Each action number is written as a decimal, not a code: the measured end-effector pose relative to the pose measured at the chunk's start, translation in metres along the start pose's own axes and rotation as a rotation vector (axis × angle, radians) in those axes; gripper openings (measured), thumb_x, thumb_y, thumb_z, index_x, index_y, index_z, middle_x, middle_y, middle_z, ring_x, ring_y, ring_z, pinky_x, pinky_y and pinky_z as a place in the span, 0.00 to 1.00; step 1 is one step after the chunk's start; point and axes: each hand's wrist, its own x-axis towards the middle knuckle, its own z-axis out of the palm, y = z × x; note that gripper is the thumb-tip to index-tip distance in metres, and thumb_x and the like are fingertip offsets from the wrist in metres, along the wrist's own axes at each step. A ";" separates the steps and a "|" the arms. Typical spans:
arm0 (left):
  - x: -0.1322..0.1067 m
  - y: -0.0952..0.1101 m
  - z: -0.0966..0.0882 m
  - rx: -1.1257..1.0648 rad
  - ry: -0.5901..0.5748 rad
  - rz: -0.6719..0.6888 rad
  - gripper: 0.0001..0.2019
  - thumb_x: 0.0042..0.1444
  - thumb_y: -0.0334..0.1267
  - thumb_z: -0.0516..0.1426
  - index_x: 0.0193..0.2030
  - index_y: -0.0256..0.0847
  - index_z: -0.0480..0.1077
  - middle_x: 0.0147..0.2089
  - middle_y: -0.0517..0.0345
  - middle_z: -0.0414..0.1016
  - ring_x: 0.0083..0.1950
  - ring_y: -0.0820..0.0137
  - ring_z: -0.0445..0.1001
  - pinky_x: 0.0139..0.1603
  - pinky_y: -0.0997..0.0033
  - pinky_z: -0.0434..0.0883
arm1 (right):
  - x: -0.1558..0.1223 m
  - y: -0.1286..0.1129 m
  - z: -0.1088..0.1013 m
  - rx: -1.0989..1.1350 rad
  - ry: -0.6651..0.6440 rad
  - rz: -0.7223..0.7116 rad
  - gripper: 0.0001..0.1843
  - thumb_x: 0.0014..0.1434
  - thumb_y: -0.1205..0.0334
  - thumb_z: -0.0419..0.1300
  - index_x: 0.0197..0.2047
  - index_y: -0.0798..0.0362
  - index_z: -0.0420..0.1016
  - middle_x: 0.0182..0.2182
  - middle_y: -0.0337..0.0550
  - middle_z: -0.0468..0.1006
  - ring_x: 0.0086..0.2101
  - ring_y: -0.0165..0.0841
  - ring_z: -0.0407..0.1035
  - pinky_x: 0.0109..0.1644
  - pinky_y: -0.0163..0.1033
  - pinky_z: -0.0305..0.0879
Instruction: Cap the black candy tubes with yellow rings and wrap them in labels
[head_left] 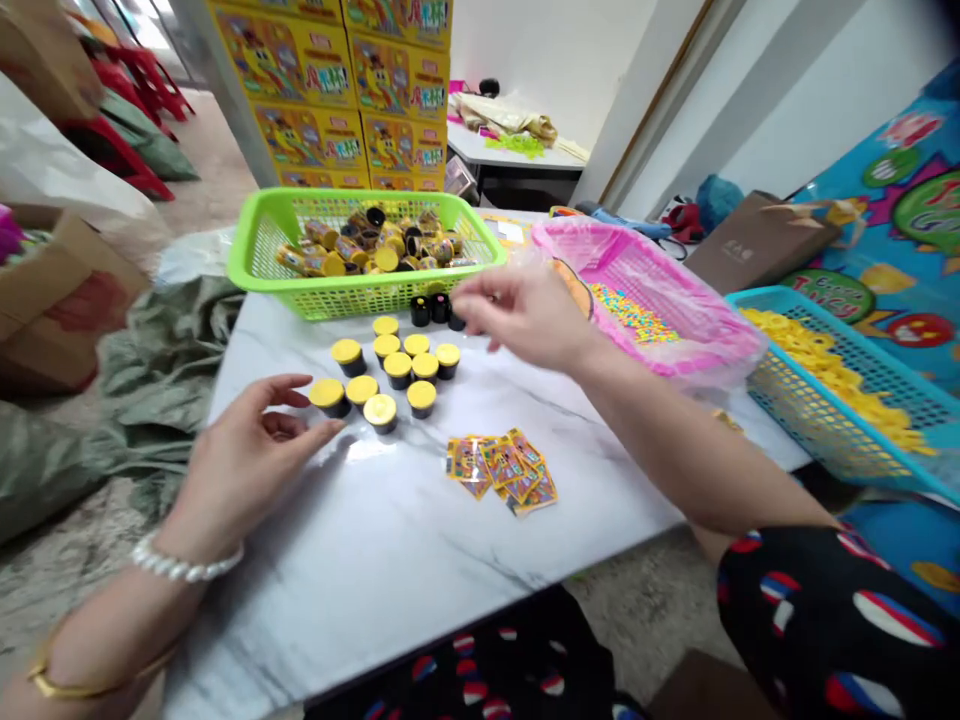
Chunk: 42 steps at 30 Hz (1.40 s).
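My left hand (pixel 259 445) hovers at the table's left, thumb and fingers apart, holding nothing. Just beyond its fingertips stands a black cup with a yellow lid (pixel 328 396), at the edge of a loose group of several like it. My right hand (pixel 525 312) reaches over the back of the table, its fingers bent and smeared by motion. Its fingertips are at a small black cup (pixel 456 320), beside two more black cups (pixel 421 310); whether they grip it I cannot tell. Nearer me lies a small pile of printed orange-yellow packets (pixel 502 468).
A green basket (pixel 360 298) of filled cups stands at the back. On the right are a pink basket (pixel 705 365) with colourful beads under plastic film and a blue basket (pixel 817 425) of yellow pieces. Yellow printed boxes (pixel 300 70) are stacked behind the white marbled table (pixel 360 590).
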 end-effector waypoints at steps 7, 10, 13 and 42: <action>-0.002 -0.001 0.002 0.246 0.036 0.156 0.14 0.47 0.47 0.67 0.41 0.46 0.76 0.25 0.70 0.72 0.27 0.75 0.67 0.24 0.82 0.60 | -0.123 0.010 -0.002 -0.174 -0.242 0.156 0.08 0.59 0.61 0.63 0.41 0.54 0.80 0.33 0.42 0.79 0.30 0.29 0.71 0.36 0.36 0.67; -0.028 0.002 0.008 0.167 -0.065 0.128 0.15 0.43 0.43 0.70 0.39 0.45 0.78 0.26 0.66 0.74 0.26 0.72 0.68 0.25 0.80 0.63 | -0.135 0.021 0.004 -0.232 -0.290 0.163 0.16 0.56 0.58 0.67 0.47 0.52 0.78 0.37 0.44 0.74 0.34 0.31 0.69 0.39 0.38 0.66; -0.055 0.007 0.015 0.132 -0.067 0.211 0.15 0.44 0.40 0.70 0.41 0.48 0.79 0.33 0.62 0.76 0.31 0.70 0.68 0.31 0.78 0.66 | -0.135 0.023 0.010 -0.224 -0.295 0.166 0.12 0.54 0.62 0.67 0.43 0.52 0.79 0.37 0.42 0.72 0.35 0.31 0.69 0.40 0.37 0.65; -0.128 0.043 0.050 -0.217 0.004 0.258 0.01 0.56 0.34 0.63 0.33 0.42 0.75 0.32 0.60 0.75 0.33 0.73 0.73 0.33 0.74 0.70 | -0.125 -0.053 0.032 0.056 -0.469 -0.138 0.18 0.65 0.62 0.53 0.23 0.54 0.61 0.20 0.34 0.60 0.26 0.27 0.56 0.32 0.34 0.52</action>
